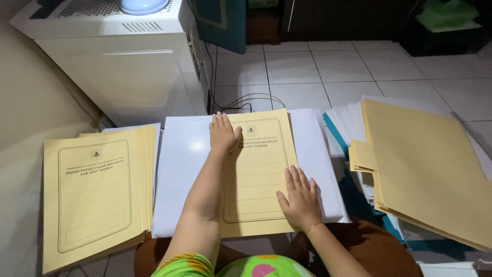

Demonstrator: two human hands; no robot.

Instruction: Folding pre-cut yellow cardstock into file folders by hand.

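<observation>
Folder under our hands: a yellow folder (259, 174) with a printed frame and a small crest on its cover lies flat on a white sheet (179, 174), straight in front of us.
Left hand: our left hand (223, 134) lies palm down, fingers spread flat, on the folder's upper left corner; it grips nothing.
Right hand: our right hand (300, 197) presses flat with fingers open on the folder's lower right part, a thin bracelet at the wrist; it grips nothing either.
White sheet: we see it reach out past the folder on both sides, over a brown surface (374, 246).
Left stack: a stack of like yellow folders (95, 197) lies just beside the white sheet, printed covers up.
Right pile: plain yellow folders (430, 169) lie tilted over white and teal papers (341, 128), near our right hand.
Further out: we see a white appliance (118, 56) on the tiled floor (333, 72), with dark cables (246, 102) behind the sheet.
</observation>
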